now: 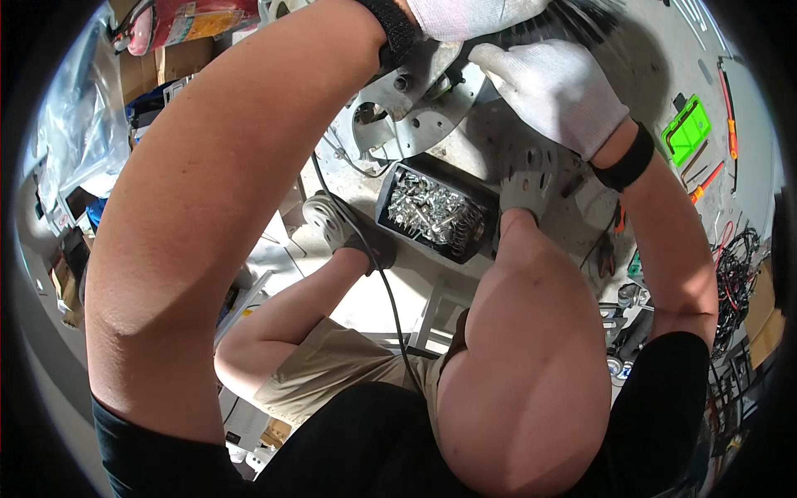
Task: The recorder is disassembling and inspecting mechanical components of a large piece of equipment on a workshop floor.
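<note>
As the left hand (pixel 480 15) is cropped at twelve o'clock, I cannot tell its grip or the right hand's (pixel 558 93); metal plate (pixel 433 133) grey, perforated.

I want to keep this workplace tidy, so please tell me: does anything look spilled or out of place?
Mainly the wires at the right: they lie in a messy tangle. A black cable also runs loosely between the legs, where it might snag. The metal hardware sits inside its black bin, apparently unspilled.
</note>
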### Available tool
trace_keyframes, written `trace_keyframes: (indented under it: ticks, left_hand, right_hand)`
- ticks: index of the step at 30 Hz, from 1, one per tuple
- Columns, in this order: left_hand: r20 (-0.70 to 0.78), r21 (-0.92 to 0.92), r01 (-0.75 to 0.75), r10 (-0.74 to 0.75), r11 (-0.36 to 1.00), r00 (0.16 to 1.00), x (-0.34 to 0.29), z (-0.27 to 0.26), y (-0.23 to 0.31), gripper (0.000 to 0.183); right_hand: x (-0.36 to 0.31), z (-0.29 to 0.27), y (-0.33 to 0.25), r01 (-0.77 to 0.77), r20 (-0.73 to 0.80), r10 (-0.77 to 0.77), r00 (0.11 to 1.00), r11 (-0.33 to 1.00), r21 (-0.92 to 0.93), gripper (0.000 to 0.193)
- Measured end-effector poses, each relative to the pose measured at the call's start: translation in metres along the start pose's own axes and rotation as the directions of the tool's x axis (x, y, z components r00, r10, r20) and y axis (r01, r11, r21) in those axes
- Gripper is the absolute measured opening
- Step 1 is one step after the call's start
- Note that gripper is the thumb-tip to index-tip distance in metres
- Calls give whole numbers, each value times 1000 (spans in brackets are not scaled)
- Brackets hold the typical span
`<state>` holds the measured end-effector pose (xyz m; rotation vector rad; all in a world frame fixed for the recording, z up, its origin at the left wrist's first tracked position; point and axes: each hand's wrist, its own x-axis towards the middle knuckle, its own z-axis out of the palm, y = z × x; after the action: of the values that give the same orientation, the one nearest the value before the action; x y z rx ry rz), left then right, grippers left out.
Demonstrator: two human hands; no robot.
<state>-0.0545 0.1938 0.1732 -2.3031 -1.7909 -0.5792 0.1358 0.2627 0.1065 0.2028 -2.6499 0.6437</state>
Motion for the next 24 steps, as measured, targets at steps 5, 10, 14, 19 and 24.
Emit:
trace_keyframes:
  ticks: [5, 10, 14, 19, 24]
  left_hand:
    - [85, 33, 45, -48, 998, 995, 0, -3, 1, 30]
    - [63, -19, 49, -48, 999, 997, 1, 0, 1, 30]
    - [93, 10, 83, -84, 997, 992, 0, 0, 2, 30]
    - [95, -2, 82, -81, 997, 992, 0, 0, 1, 30]
    - [89, -38, 44, -40, 998, 995, 1, 3, -2, 29]
  right_hand:
    - [-2, -1, -3, 25, -16, -25, 1000, 999, -36, 30]
    - [-1, -3, -3, 6, 30, -4, 1000, 997, -80, 26]
    - [-2, -5, -5, -9, 106, 20, 994, 995, -97, 29]
    - [0, -6, -2, 56, 77, -46, 996, 989, -136, 32]
    - [6, -9, 3, 136, 26, -134, 991, 977, -167, 29]
